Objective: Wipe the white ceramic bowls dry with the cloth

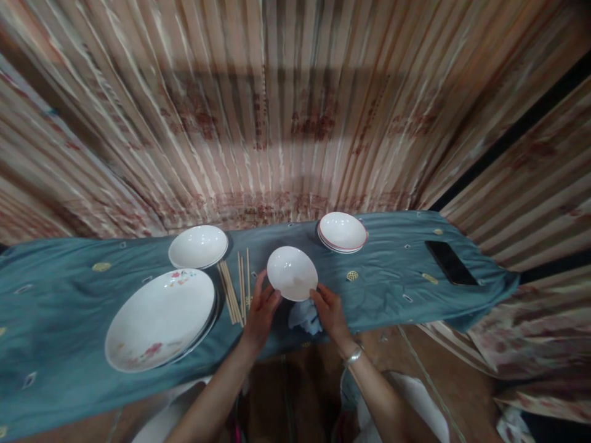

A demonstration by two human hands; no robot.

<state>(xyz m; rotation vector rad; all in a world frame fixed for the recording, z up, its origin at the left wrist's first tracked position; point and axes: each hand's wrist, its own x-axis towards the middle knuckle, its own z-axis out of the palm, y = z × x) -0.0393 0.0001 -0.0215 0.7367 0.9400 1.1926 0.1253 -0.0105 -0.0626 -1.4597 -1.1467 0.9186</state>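
Observation:
A small white bowl (292, 273) is held between my two hands above the front part of the table, tilted so its inside faces me. My left hand (262, 303) grips the bowl's lower left rim, and my right hand (329, 309) grips its lower right rim. Under the bowl, beside my right hand, lies a crumpled light blue cloth (305, 317). Several wooden chopsticks (229, 292) lie to the left of my left hand. Beyond the right hand stands a stack of white bowls (343, 231), the top one with a red rim.
At the left, a stack of large flower-patterned plates (159, 320) sits near the front edge, with white bowls (198, 246) behind it. A black phone (450, 263) lies at the right end of the teal tablecloth (383, 295). Striped curtains (295, 123) hang behind the table.

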